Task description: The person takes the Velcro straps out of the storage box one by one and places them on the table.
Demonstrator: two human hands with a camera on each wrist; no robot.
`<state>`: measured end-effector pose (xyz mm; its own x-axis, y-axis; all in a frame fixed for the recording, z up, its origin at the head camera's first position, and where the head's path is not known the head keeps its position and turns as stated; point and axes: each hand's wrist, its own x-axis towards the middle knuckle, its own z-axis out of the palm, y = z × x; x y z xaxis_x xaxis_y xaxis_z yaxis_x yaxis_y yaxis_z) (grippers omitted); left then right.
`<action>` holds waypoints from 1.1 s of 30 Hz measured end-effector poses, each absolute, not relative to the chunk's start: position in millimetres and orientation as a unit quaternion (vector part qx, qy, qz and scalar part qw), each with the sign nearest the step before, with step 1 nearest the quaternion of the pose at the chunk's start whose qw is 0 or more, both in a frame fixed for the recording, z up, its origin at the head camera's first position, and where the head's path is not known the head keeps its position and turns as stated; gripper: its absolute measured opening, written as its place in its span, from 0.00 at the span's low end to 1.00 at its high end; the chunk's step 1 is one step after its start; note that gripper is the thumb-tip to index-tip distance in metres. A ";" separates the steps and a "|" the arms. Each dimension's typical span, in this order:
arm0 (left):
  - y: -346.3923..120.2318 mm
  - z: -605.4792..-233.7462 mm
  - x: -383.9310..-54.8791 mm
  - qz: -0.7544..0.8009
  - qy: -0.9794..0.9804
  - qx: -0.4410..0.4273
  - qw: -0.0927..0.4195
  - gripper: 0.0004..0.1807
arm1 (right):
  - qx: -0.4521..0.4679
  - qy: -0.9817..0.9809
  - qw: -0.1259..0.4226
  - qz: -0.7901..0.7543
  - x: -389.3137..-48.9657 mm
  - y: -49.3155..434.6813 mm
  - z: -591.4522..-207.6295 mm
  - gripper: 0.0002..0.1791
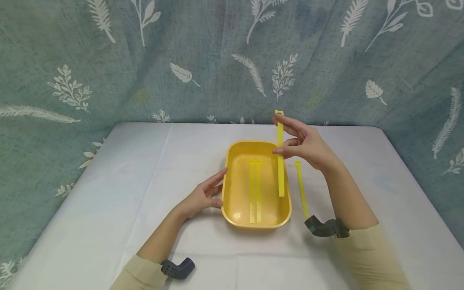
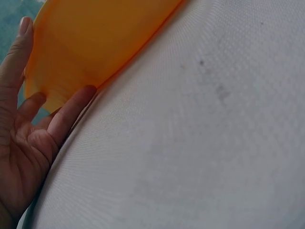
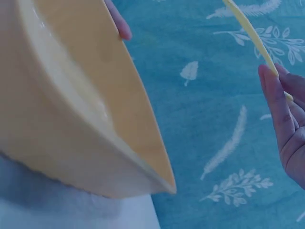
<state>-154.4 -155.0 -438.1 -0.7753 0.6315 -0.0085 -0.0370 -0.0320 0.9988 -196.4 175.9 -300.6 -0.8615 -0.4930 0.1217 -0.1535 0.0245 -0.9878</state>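
Right beige sleeve [image 1: 377, 253] nearest; right hand [image 1: 306, 143] pinches yellow strip [image 1: 281, 173] between thumb and fingers, tray [image 1: 237, 181] below-left of it; left hand [image 1: 203, 197], fingers spread, touches tray wall; light pinch, steady tray should help align strip with inner pair [image 1: 258, 191]

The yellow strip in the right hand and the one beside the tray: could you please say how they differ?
The held strip is raised in the right hand; the table strip lies on the cloth. In the head view, the held strip overlaps the tray; the table strip lies outside it, to its right. Both are slim and yellow.
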 end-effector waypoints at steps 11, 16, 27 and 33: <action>-153.2 -439.0 -155.3 0.677 0.656 0.224 0.248 0.55 | -0.228 0.729 0.092 -0.639 -179.0 208.7 -298.7 0.45; -154.6 -438.0 -154.5 0.678 0.655 0.222 0.248 0.56 | -0.215 0.736 0.089 -0.635 -173.1 218.9 -301.9 0.45; -155.2 -438.9 -154.7 0.680 0.653 0.223 0.246 0.57 | -0.172 0.776 0.095 -0.599 -160.9 247.9 -324.3 0.43; -155.5 -438.7 -154.4 0.682 0.651 0.219 0.249 0.57 | -0.153 0.797 0.109 -0.574 -156.5 262.6 -340.9 0.44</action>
